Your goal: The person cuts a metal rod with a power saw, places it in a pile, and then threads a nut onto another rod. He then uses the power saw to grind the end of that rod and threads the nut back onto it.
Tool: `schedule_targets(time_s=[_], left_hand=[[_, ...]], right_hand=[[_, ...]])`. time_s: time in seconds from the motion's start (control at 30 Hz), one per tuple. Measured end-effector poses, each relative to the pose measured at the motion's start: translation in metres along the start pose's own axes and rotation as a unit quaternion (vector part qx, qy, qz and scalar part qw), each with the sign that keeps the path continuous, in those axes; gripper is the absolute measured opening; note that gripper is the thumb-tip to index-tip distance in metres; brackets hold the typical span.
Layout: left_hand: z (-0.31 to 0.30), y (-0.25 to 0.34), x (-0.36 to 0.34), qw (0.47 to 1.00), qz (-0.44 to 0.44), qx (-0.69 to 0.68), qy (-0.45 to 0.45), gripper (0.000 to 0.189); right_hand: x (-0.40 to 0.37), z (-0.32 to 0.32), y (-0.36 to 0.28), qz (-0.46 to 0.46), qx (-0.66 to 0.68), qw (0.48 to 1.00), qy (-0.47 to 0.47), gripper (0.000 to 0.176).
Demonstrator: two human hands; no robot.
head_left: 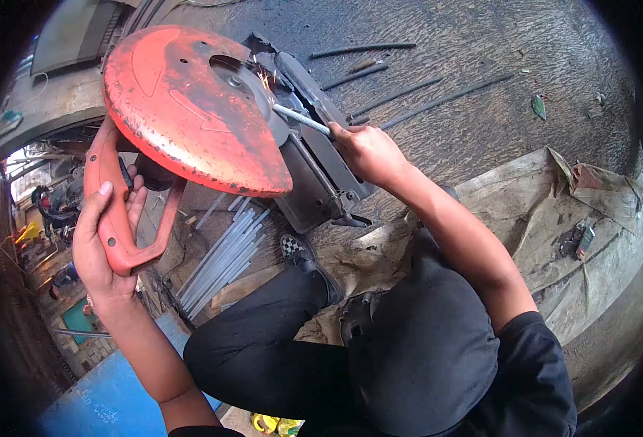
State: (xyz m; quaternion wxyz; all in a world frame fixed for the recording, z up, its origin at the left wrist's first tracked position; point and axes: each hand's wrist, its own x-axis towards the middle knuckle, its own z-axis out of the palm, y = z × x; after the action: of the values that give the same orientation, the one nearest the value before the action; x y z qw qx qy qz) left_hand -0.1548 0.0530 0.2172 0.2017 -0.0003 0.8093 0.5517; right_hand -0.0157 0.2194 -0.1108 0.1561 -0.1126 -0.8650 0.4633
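Sparks fly where the threaded rod, gripped near its lower end by the right hand, meets the cutting disc under the red guard, while the left hand wraps the saw's red handle at left.

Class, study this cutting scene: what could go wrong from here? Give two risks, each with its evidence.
The bare right hand grips the metal rod close to the cutting disc; if the rod jerked or rolled, the fingers might be pulled towards the disc.

Sparks fly where rod and disc meet, and neither that hand nor the left hand, on the saw's red handle, wears a glove, so burns seem possible.
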Motion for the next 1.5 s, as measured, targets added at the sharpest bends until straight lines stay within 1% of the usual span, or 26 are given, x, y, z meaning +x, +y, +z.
schedule_targets(time_s=[0.03,0.13,0.27,0.3,0.33,0.37,0.43,0.47,0.5,0.57,0.6,0.67,0.7,0.77,0.8,0.83,0.9,0.93,0.97,1.1,1.17,1.23,1.27,1.33,1.47,1.5], left_hand=[[0.001,0.001,0.000,1.000,-0.003,-0.005,-0.004,0.052],[0.003,0.001,-0.001,1.000,-0.005,-0.011,-0.006,0.052],[-0.003,-0.001,0.002,1.000,0.006,0.003,-0.002,0.050],[-0.008,-0.001,0.004,1.000,0.006,0.003,-0.002,0.050],[-0.014,0.000,0.007,0.999,0.009,0.029,-0.016,0.051],[-0.018,0.000,0.008,0.998,0.011,0.056,-0.029,0.052],[-0.019,-0.002,0.009,0.998,0.008,0.051,-0.029,0.052],[-0.020,-0.002,0.008,0.998,0.005,0.046,-0.031,0.052],[-0.016,-0.002,0.006,0.998,0.005,0.046,-0.030,0.052],[-0.003,-0.001,0.001,1.000,0.011,0.020,-0.003,0.051],[-0.003,-0.002,0.001,1.000,0.011,0.020,-0.004,0.051],[-0.003,-0.001,0.002,1.000,0.012,0.013,0.000,0.052],[-0.003,-0.001,0.002,1.000,0.012,0.013,0.000,0.052],[-0.003,-0.002,0.001,1.000,0.010,0.013,-0.001,0.053],[-0.002,-0.002,0.001,1.000,0.010,0.013,0.000,0.053],[-0.002,-0.001,0.001,1.000,0.010,0.010,-0.003,0.054],[-0.001,-0.001,0.000,1.000,0.010,0.006,-0.007,0.054],[-0.001,-0.001,0.000,1.000,0.005,0.003,-0.006,0.054],[-0.001,-0.001,0.000,1.000,0.000,0.001,-0.005,0.054],[0.000,-0.001,0.000,1.000,0.003,0.000,-0.007,0.054],[0.001,-0.001,-0.001,1.000,0.007,0.008,0.008,0.054],[0.000,-0.001,0.000,1.000,0.009,0.010,0.007,0.054],[0.000,-0.001,0.001,1.000,0.011,0.012,0.005,0.054],[-0.001,-0.001,0.001,1.000,0.009,0.008,0.002,0.054],[-0.001,-0.001,0.001,1.000,0.008,0.005,-0.001,0.054],[-0.001,-0.001,0.001,1.000,0.007,0.005,-0.001,0.054]], right_hand=[[-0.001,-0.001,-0.002,-0.005,-0.014,1.000,0.003,0.035],[-0.001,-0.006,-0.004,-0.009,-0.047,0.999,-0.007,0.039],[-0.003,-0.016,-0.012,-0.014,-0.017,1.000,0.012,0.036],[-0.001,-0.019,-0.012,0.075,0.087,0.993,-0.012,0.033],[0.001,-0.019,-0.011,0.163,0.190,0.967,-0.036,0.031],[0.003,-0.015,-0.006,0.162,0.191,0.968,-0.036,0.031],[0.008,-0.011,0.001,0.194,0.304,0.932,-0.011,0.030],[0.008,-0.021,0.011,0.229,0.356,0.897,-0.129,0.033],[0.008,-0.025,0.011,0.229,0.375,0.889,-0.132,0.032],[0.007,-0.035,0.009,0.284,0.452,0.828,-0.173,0.030],[0.006,-0.034,0.009,0.285,0.452,0.828,-0.172,0.030],[0.006,-0.032,0.008,0.293,0.494,0.797,-0.189,0.028],[0.006,-0.029,0.007,0.293,0.494,0.796,-0.189,0.028],[0.006,-0.023,0.003,0.242,0.415,0.852,-0.210,0.030],[0.005,-0.022,-0.002,0.233,0.398,0.868,-0.186,0.029],[0.004,-0.016,0.001,0.233,0.398,0.867,-0.187,0.029],[0.003,-0.003,0.006,0.164,0.337,0.914,-0.156,0.028],[0.001,-0.003,0.004,0.146,0.305,0.933,-0.119,0.025],[0.000,-0.004,0.002,0.147,0.304,0.934,-0.119,0.025],[0.000,-0.017,-0.011,0.136,0.226,0.958,-0.110,0.022],[0.000,-0.017,-0.011,0.127,0.198,0.966,-0.107,0.022],[-0.002,-0.011,-0.009,0.092,0.185,0.976,-0.071,0.025],[-0.003,-0.009,-0.009,0.092,0.185,0.976,-0.072,0.025],[-0.005,-0.006,-0.009,0.065,0.164,0.984,-0.039,0.028],[-0.006,-0.001,-0.006,0.062,0.107,0.991,-0.042,0.030],[-0.005,0.001,-0.004,0.041,0.101,0.994,-0.030,0.033]])
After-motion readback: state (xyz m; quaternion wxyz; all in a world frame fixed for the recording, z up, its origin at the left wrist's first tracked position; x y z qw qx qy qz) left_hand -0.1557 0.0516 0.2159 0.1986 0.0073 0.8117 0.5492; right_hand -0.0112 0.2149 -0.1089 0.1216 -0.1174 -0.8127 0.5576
